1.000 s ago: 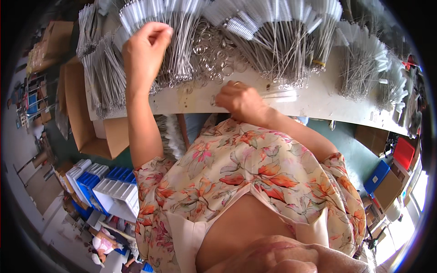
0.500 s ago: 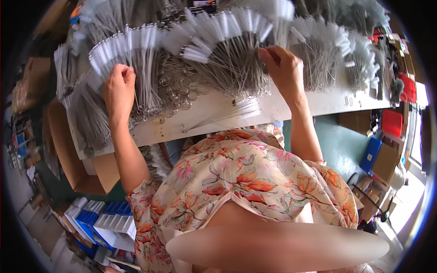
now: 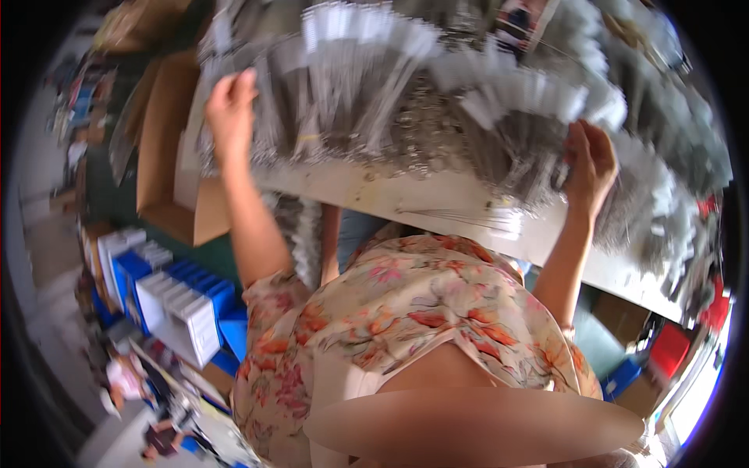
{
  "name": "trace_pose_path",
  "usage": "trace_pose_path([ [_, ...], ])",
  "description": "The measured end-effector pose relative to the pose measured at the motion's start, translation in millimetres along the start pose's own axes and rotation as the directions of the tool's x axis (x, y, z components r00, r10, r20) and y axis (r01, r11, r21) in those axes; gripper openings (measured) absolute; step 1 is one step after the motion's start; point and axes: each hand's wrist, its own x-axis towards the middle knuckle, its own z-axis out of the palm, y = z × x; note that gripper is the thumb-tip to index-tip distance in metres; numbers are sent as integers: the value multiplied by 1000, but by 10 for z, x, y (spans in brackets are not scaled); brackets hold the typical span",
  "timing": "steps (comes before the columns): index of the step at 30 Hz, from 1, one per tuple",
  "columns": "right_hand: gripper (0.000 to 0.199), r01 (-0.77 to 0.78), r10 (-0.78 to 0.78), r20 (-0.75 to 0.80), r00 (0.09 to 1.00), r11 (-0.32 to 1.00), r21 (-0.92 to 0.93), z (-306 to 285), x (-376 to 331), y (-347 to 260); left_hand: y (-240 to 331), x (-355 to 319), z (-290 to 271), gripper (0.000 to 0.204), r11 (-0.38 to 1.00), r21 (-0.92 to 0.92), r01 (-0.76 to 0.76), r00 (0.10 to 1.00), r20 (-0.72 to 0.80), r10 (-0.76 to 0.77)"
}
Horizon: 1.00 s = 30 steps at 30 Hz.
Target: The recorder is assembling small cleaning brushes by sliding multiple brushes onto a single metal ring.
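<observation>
1. Both hands had moved wider apart since the earlier frame.
2. Left hand (image 3: 230, 109) rested on fanned bundles of metal pins (image 3: 351, 101), fingers curled together.
3. Right hand (image 3: 589, 164) gripped bundles at the desk (image 3: 437, 207) edge.
4. Cardboard box (image 3: 168, 148) and blue bins (image 3: 187, 300) stood left; contents unclear.

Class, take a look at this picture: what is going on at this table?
A person in a floral top stands at a pale table heaped with fanned-out bundles of thin metal rods with white ends. The left hand rests on the bundles at the left side, and the right hand grips the edge of a bundle at the right. A few loose rods lie on the bare table edge. Blue and white trays sit on the floor to the left.
</observation>
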Motion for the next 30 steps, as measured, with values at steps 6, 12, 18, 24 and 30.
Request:
trace_pose_path([
  [6, 16, 296, -153, -312, 938, 822, 487, -347, 320, -314, -851, 82, -292, 31, 840, 453, -297, 940, 293, 174],
  [12, 21, 177, -187, -169, 968, 981, -73, -1483, 322, -30, -1086, 282, -393, 23, 959, 240, -147, 968, 235, 90],
  [18, 17, 22, -150, -91, 985, 622, -783, -1302, 146, 251, -1063, 310, -420, 19, 990, 143, -4, 981, 192, -24],
  [24, 17, 116, -172, 42, 984, 450, -886, -1216, 284, 409, -892, 368, -446, 16, 950, 304, -70, 978, 207, 6],
  [30, 18, 49, -119, -27, 993, 594, -803, -1265, 412, 288, -743, 290, -424, 16, 927, 359, -112, 975, 219, 33],
])
